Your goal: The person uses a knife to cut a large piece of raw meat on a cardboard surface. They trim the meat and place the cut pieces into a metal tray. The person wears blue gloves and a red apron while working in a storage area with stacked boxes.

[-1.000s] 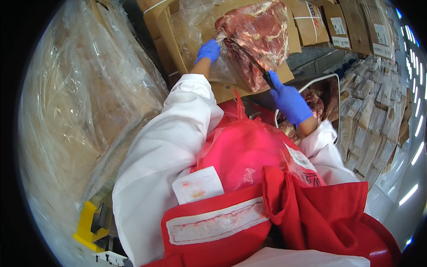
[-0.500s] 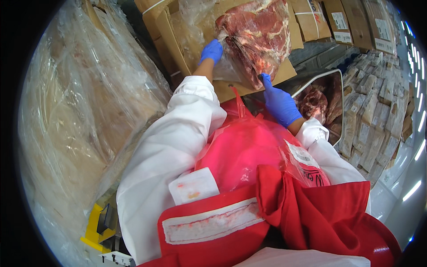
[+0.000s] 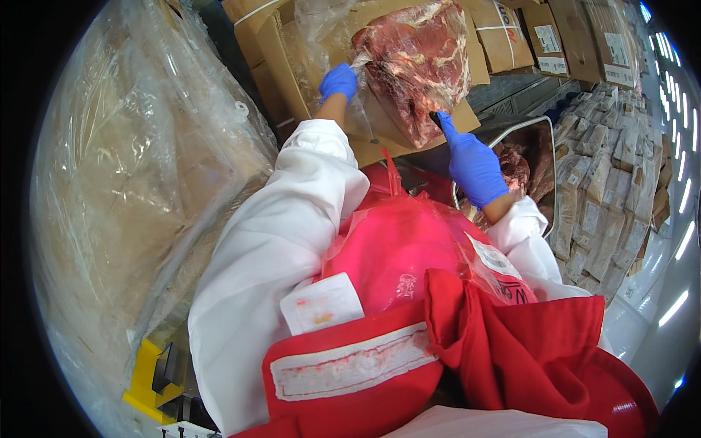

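Note:
A large slab of raw red meat [image 3: 416, 69], streaked with white fat, lies on an open cardboard box [image 3: 281, 69] ahead of me. At its left edge my left hand [image 3: 339, 83], in a blue glove, is closed on clear plastic film [image 3: 359, 109], which stretches toward the meat and hangs below. My right hand [image 3: 475, 164], also blue-gloved, is at the meat's lower right corner. Its index finger points forward, the others are curled, and a small black thing [image 3: 436, 118] shows at the fingertip; its kind is hard to make out.
Right of the box, a metal-rimmed bin [image 3: 553, 157] holds more meat [image 3: 513, 168]. Film-wrapped stacked goods [image 3: 146, 168] stand close on my left. Several cartons [image 3: 551, 36] line the back, and a wrapped stack of packages [image 3: 610, 175] is at the far right. A yellow fixture [image 3: 146, 379] sits lower left.
My left hand has moved slightly left, drawing the film away from the meat's edge. My right hand has shifted a little to the right and off the meat's lower tip.

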The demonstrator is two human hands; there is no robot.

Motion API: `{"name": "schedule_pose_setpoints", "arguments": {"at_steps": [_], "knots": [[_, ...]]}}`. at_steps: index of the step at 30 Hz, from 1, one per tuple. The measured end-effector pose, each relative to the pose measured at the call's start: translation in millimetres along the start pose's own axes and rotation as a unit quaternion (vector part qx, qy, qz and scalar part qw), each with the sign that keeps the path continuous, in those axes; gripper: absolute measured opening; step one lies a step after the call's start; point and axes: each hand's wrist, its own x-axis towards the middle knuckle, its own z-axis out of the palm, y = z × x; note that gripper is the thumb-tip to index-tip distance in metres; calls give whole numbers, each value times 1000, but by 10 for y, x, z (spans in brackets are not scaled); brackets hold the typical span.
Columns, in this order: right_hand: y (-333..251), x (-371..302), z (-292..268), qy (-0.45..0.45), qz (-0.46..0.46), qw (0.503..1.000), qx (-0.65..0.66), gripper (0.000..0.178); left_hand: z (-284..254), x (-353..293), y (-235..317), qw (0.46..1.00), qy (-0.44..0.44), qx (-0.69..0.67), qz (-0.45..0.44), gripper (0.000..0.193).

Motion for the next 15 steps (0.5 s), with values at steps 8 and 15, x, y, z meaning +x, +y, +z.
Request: {"name": "schedule_pose_setpoints", "arguments": {"at_steps": [8,15], "knots": [[-176,110,-231,-81,19,996,12,61,-2,-89,73,999,-27,-20,-27,27],[235,-30,277,-54,22,998,33,58,109,-51,29,998,-48,-24,-23,33]]}}
